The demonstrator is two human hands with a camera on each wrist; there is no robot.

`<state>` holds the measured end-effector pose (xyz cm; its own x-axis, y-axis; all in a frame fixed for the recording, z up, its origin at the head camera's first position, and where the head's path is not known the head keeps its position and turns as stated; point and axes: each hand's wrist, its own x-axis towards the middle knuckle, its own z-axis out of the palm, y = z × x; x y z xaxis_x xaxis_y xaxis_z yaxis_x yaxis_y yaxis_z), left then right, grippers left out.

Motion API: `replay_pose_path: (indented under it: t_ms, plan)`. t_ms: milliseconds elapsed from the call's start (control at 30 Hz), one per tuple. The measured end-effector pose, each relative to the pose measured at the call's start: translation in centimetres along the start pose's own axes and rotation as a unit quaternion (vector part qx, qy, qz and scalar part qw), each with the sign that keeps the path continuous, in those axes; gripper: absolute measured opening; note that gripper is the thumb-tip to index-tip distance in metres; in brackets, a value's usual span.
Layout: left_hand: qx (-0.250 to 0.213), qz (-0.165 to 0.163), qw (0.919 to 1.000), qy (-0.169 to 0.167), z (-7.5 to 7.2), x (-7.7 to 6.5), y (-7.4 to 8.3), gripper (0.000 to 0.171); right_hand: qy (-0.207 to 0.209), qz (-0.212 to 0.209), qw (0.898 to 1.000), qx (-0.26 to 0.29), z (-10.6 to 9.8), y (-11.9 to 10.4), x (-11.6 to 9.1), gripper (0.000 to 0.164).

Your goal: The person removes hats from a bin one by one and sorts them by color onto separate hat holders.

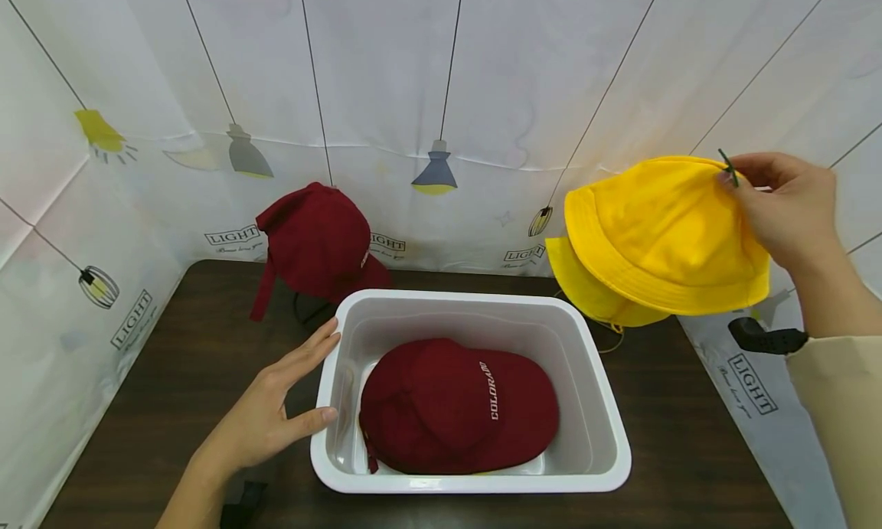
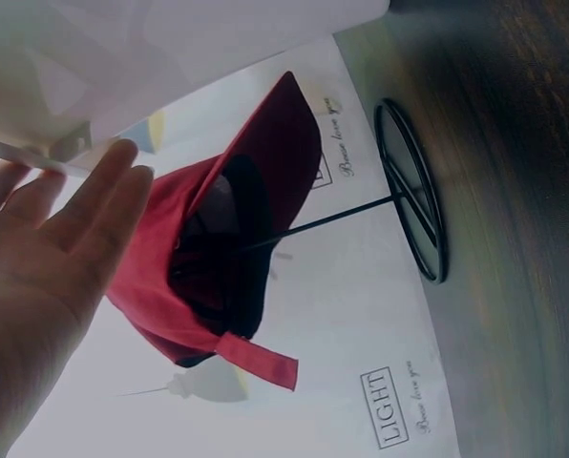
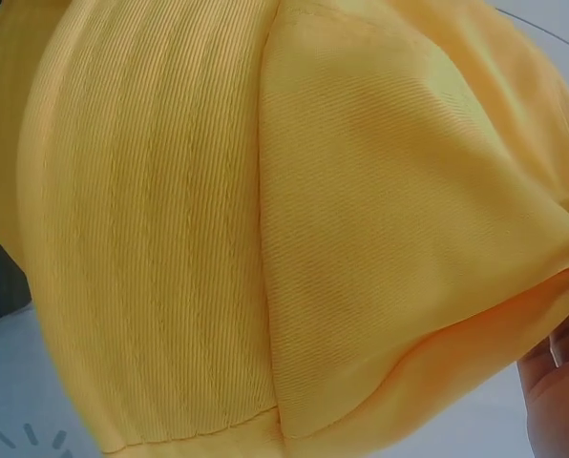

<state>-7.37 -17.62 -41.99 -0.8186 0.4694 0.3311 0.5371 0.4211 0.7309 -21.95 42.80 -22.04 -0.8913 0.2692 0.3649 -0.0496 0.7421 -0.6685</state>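
Observation:
At the right of the head view, my right hand (image 1: 792, 200) pinches the crown of a yellow bucket hat (image 1: 661, 238) by its top, where a green stem-like piece (image 1: 728, 168) sticks up. The hat is tilted and off the table, and fills most of the right wrist view. My left hand (image 1: 276, 403) touches the left rim of a white plastic bin (image 1: 606, 479), fingers fairly straight and thumb apart. Inside the bin lies a dark red baseball cap (image 1: 455, 406) lettered COLORADO, brim to the right. Some yellow shows under it at the bin's front.
Behind the bin's left corner, another red cap (image 1: 317, 242) hangs on a black wire stand (image 2: 413, 191). Below the held hat shows more yellow fabric (image 1: 599, 299) with a thin cord; whether it is a second hat I cannot tell. A printed white curtain backs the dark table (image 1: 172, 391).

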Motion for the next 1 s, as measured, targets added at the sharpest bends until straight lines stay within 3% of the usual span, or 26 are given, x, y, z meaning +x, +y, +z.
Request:
replay_pose_path:
  t_ms: [1000]
  plan:
    - [0.003,-0.004,1.0,0.003,0.1,-0.1,-0.2,0.085,-0.033,0.013,0.999,0.035,2.6,1.8,-0.4,0.035]
